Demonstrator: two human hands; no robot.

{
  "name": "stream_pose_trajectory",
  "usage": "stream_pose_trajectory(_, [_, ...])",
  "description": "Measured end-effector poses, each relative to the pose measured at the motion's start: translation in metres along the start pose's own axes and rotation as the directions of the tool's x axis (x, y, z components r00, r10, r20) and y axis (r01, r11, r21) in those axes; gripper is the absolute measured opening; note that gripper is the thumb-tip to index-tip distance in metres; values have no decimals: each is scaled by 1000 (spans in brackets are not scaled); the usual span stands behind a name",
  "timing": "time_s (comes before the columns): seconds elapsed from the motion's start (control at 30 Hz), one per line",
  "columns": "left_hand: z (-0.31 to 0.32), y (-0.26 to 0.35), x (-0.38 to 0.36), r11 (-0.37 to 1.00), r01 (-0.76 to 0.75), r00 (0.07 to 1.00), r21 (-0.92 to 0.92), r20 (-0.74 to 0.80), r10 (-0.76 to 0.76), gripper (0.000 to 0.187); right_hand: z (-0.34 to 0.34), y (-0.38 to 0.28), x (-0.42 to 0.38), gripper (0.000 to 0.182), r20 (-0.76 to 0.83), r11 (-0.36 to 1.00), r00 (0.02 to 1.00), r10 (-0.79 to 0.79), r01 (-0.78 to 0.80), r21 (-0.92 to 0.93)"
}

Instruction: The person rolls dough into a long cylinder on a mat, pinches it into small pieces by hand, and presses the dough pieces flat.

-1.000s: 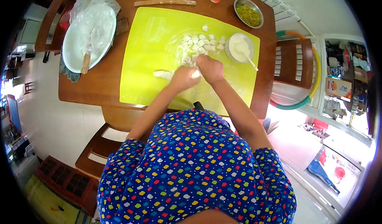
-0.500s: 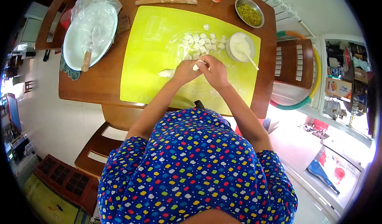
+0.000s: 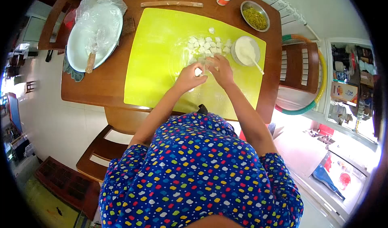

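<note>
Over the middle of the yellow mat (image 3: 153, 58), the left hand (image 3: 189, 79) pinches a small dough piece (image 3: 198, 71) between curled fingers, while the right hand (image 3: 220, 69) closes its fingertips beside it. The piece is too small to tell its long axis. Just beyond lie cut dough lumps (image 3: 206, 46), near a flour bowl (image 3: 245, 50).

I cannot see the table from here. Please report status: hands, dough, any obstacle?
Left hand and right hand together pinch one dough piece. Cut dough pile just beyond. Flour bowl close right.
</note>
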State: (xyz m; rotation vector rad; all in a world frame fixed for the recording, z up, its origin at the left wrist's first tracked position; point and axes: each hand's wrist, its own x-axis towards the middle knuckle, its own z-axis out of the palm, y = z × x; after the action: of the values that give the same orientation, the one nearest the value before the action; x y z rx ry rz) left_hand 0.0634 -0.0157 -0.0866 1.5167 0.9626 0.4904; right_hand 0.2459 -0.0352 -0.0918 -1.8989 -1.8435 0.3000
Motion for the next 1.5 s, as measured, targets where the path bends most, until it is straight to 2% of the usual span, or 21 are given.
stream_pose_trajectory(0.03, [2, -2, -1, 1000, 6, 1000, -3, 5, -6, 24, -1, -3, -10, 20, -196, 982, 967, -166, 179, 53])
stream_pose_trajectory(0.1, [13, -7, 1, 992, -110, 964, -57, -248, 92, 31, -20, -27, -10, 21, -1, 968, 990, -144, 142, 208])
stream_pose_trajectory(0.13, [17, -9, 5, 993, -107, 965, -59, -248, 89, 31, -28, -38, -8, 22, 187, 933, 971, -148, 75, 351])
stream_pose_trajectory(0.23, [17, -8, 10, 961, -202, 966, -188, -202, 164, 30, -34, -51, -8, 24, 190, 905, 982, -19, -64, 420])
stream_pose_trajectory(0.27, [11, -3, 10, 978, -46, 998, -203, -55, 36, 29, -35, -51, -8, 24, 187, 906, 982, -19, -63, 419])
stream_pose_trajectory(0.33, [10, 0, 10, 973, 114, 991, -199, 97, -96, 28, -36, -51, -8, 27, 143, 913, 986, 83, -132, 386])
stream_pose_trajectory(0.4, [16, -3, 8, 988, -155, 984, 24, -81, 156, 26, -54, -63, -2, 26, 192, 956, 979, 64, -115, 270])
stream_pose_trajectory(0.47, [21, -15, 11, 991, -126, 990, 33, -57, 128, 25, -56, -67, -2, 26, 242, 984, 969, 53, -92, 153])
stream_pose_trajectory(0.53, [24, -26, 15, 994, -99, 994, 47, -38, 101, 23, -44, -61, -3, 24, 107, 956, 972, -211, 182, 230])
stream_pose_trajectory(0.67, [15, -10, 2, 953, -71, 995, 296, -39, 86, 19, -19, -43, -6, 24, 160, 967, 954, -254, 256, 13])
stream_pose_trajectory(0.73, [8, 19, -18, 940, -56, 997, 337, -39, 73, 16, -8, -34, 4, 20, 367, 963, 930, -11, 109, -248])
stream_pose_trajectory(0.77, [5, 35, -31, 976, -176, 983, 130, 74, 167, 15, -6, -29, 2, 20, 364, 963, 931, -8, 106, -249])
stream_pose_trajectory(0.8, [1, 41, -43, 963, -252, 949, -92, 172, 265, 15, -5, -25, -6, 20, 314, 992, 946, 82, -46, -120])
stream_pose_trajectory(0.83, [0, 36, -44, 966, -244, 954, -91, 157, 256, 15, -1, -21, -8, 21, 284, 986, 946, 154, -165, 17])
stream_pose_trajectory(0.9, [-6, 7, -27, 951, 106, 994, -292, 55, -94, 21, 6, -25, -6, 25, 210, 979, 978, 16, -59, 197])
stream_pose_trajectory(0.93, [-3, -15, -24, 969, -53, 997, -240, -71, 37, 32, 1, -33, -6, 27, 189, 949, 982, 3, -62, 308])
stream_pose_trajectory(1.0, [-1, -13, -25, 986, -39, 987, -162, -160, 12, 35, -23, -61, -5, 25, 233, 837, 972, -37, -97, 539])
stream_pose_trajectory(1.1, [-3, -11, -19, 1000, 21, 978, -11, -207, -23, 40, -26, -73, -4, 26, 480, 920, 876, -45, -150, 361])
stream_pose_trajectory(1.2, [-1, -25, -12, 988, -101, 984, -118, -159, 82, 34, -22, -72, -2, 28, 298, 915, 951, -82, -46, 401])
stream_pose_trajectory(1.43, [1, -28, -11, 980, 96, 991, 173, -105, -78, 31, -28, -86, -2, 24, 332, 992, 942, -55, 15, 121])
stream_pose_trajectory(1.5, [-1, -23, -13, 973, 154, 985, 170, -103, -138, 31, -9, -74, -4, 24, 299, 974, 927, -225, 219, 57])
